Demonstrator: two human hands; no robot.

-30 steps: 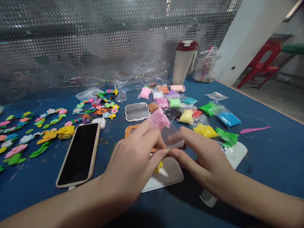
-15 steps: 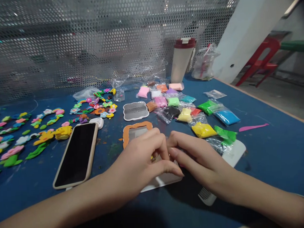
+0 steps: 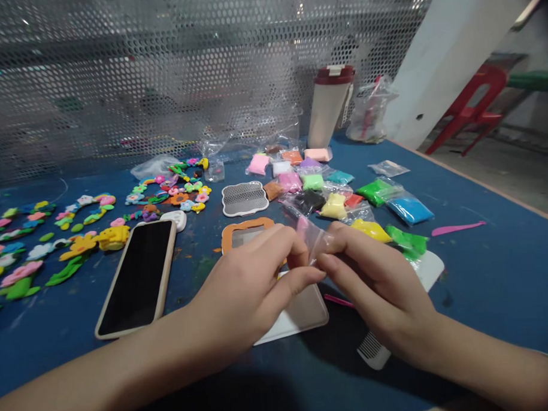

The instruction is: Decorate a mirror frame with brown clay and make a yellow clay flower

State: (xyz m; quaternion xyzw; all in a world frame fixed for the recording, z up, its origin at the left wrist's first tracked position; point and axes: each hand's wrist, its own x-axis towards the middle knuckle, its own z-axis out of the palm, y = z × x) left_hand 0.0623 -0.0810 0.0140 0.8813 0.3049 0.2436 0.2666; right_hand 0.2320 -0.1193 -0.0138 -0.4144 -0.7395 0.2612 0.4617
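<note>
Between my two hands is a small clear plastic bag (image 3: pixel 316 243) with a bit of pink clay (image 3: pixel 303 226) showing in it. My left hand (image 3: pixel 252 281) pinches the bag's left side, thumb and forefinger close together. On the other side, my right hand (image 3: pixel 379 277) grips the bag between thumb and bent fingers. Beneath them lies a white-edged flat panel (image 3: pixel 311 315), partly covered by my left hand. Behind the left hand is a mirror with an orange clay border (image 3: pixel 229 236). A thin pink stick (image 3: pixel 338 300) and a white comb (image 3: pixel 373 353) lie under my right hand.
A phone (image 3: pixel 139 276) lies left, near several colourful clay pieces (image 3: pixel 80 247). Bags of clay (image 3: pixel 334 206) spread behind my hands, beside a white-framed mirror (image 3: pixel 244 199). A tumbler (image 3: pixel 327 114) stands at the back by a perforated metal screen (image 3: pixel 162 83). A pink tool (image 3: pixel 457 228) lies right.
The plastic bag with pink clay has come into view between my hands. My right hand has shifted slightly right and its fingers have lifted, uncovering the thin pink stick below.
</note>
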